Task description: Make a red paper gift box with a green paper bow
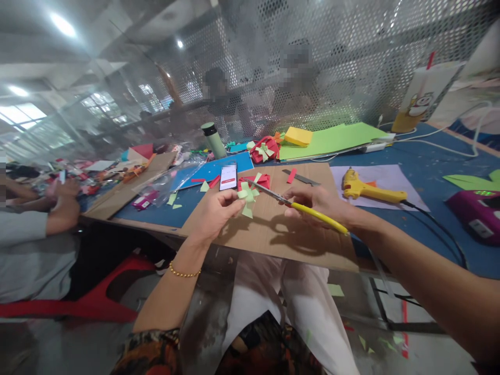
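My left hand (pixel 219 213) pinches a small pale-green paper bow (pixel 247 197) above a brown cardboard sheet (pixel 269 234). My right hand (pixel 318 203) grips yellow-handled scissors (pixel 300 207); their blades point left and reach the bow. Both hands hover over the near edge of the blue table (pixel 422 166). A gold bead bracelet circles my left wrist.
A phone (pixel 228 177), red paper bows (pixel 264 150), a yellow glue gun (pixel 369 190) on lilac paper, green and yellow paper sheets (pixel 332 139), a green bottle (pixel 213 139) and a drink cup (pixel 420 99) lie on the table. Another person's arms (pixel 58 208) rest at left. A magenta box (pixel 478 216) sits at right.
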Motion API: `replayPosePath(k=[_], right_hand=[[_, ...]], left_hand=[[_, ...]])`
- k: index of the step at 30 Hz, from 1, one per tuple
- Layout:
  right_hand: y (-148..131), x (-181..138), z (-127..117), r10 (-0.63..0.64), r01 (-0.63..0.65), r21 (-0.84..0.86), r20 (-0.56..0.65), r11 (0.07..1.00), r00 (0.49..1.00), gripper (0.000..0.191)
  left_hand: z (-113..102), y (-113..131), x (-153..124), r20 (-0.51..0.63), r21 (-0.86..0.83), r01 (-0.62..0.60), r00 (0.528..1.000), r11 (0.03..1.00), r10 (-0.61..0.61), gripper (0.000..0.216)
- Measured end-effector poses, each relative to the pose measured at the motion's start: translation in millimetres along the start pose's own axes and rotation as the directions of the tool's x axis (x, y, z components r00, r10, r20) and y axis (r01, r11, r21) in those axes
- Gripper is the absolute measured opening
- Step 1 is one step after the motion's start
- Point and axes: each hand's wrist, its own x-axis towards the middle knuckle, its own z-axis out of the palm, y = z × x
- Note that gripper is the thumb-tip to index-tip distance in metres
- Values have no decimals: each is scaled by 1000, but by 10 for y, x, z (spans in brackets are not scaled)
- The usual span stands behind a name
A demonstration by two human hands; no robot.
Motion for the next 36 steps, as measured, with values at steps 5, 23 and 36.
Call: replayPosePath(k=[5, 23, 36], right_hand=[[42, 28, 2, 1, -1, -27, -8, 1000, 1000, 70], [77, 62, 40, 227, -311, -820, -226, 480, 947, 39], [-103, 60, 14, 312, -251, -896, -135, 366, 940, 37]], left_hand=[[-11, -17, 2, -2, 22, 5, 1000, 1000, -5, 35], [282, -218, -37, 79, -137, 135, 989, 981, -125, 27], [482, -122, -32, 237, 73, 267, 931, 961, -277, 19]])
